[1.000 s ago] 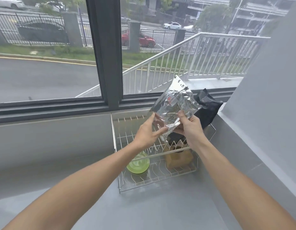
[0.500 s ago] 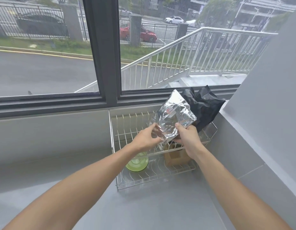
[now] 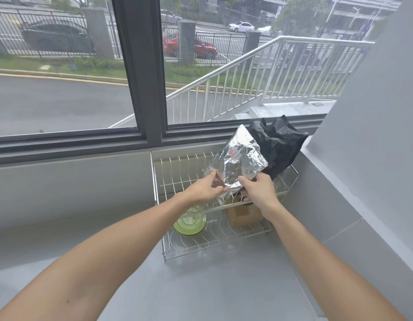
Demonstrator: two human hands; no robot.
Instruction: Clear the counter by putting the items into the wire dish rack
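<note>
Both hands pinch the crinkled silver foil pouch (image 3: 237, 162) by its lower edge: left hand (image 3: 204, 189), right hand (image 3: 258, 189). Its long axis tilts up-right, over the white wire dish rack's (image 3: 177, 179) back right corner.

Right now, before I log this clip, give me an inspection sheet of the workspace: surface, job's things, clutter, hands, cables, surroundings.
Surface: grey counter, bare in front of the rack.
Job's things: wire dish rack in the corner, holding a green plate, a brown box and a black bag leaning at its far right end; silver foil pouch held tilted over the rack.
Clutter: nothing seen.
Hands: left hand pinches the pouch's lower left edge; right hand grips its lower right edge.
Cables: nothing seen.
Surroundings: window behind the rack, grey wall on the right; railing, road and parked cars outside.
</note>
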